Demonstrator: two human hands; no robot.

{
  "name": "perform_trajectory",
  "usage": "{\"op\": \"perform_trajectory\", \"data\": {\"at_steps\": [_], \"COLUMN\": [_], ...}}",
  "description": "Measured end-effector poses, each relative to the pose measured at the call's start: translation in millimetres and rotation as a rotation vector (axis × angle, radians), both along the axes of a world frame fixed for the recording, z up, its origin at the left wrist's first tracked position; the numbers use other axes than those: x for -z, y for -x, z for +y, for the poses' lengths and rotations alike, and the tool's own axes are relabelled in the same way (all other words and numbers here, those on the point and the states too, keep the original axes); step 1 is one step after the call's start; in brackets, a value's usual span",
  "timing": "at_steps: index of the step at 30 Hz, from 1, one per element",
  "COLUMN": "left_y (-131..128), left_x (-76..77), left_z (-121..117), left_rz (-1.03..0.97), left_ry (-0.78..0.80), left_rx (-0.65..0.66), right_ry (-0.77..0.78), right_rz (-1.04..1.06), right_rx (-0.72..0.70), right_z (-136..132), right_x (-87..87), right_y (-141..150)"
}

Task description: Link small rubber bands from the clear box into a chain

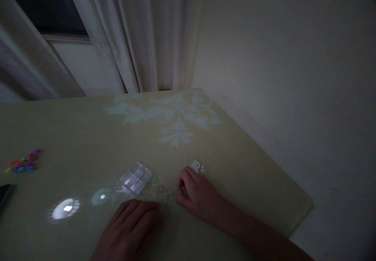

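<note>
My left hand rests low on the table with its fingers stretched to the right. Its fingertips reach a pale bluish ring, and I see nothing gripped there. Just beyond the fingertips lies a loose group of small coloured rings, among them pinkish and yellow ones. My right hand is closed to the right of these rings, thumb and forefinger curled together; whatever may be between them is hidden. Behind its knuckles is a clear plastic piece with a white figure. A clear compartment box stands beyond my left hand, a greenish ring beside it.
Colourful small pieces sit in a pile on the far left of the table. A dark object shows at the left edge. Lamp reflections shine on the tabletop. Curtains hang behind, and a wall borders the right side.
</note>
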State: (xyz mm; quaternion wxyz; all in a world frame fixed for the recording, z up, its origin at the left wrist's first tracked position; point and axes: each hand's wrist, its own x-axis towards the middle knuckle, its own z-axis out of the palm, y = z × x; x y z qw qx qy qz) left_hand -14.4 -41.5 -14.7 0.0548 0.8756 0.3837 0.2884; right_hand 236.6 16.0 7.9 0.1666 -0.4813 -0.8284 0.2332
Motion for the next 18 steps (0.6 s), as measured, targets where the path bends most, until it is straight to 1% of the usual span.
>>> {"op": "perform_trajectory", "data": {"at_steps": [2,4,6,9,12,15,18], "left_y": [-2,-2,1,5,7,8,10], "left_x": [-2.8,-3.2,-1.2,3.4,6.7,9.4,12.3], "left_z": [-2,-3,-3,-1,0,-1,-1], "left_rz": [-0.041,-0.084,-0.073,0.048,0.129,0.135,0.109], "left_ry": [0.069,0.106,0.079,0.025,0.06,0.101,0.122], "left_rx": [-0.018,-0.068,-0.152,-0.234,-0.241,-0.222,-0.209], "right_ry": [0.082,0.147,0.171,0.165,0.115,0.042,0.005], "right_rz": [0.17,0.285,0.334,0.363,0.349,0.247,0.13], "right_rx": [-0.035,-0.091,-0.123,-0.144,-0.156,-0.171,-0.183], "right_z": [0,-1,-3,-7,-9,-9,-8], "right_x": [-0.1,-1.9,-4.4,-5.1,0.3,6.6,7.4], "right_y": [-1,1,5,13,19,23,25]}}
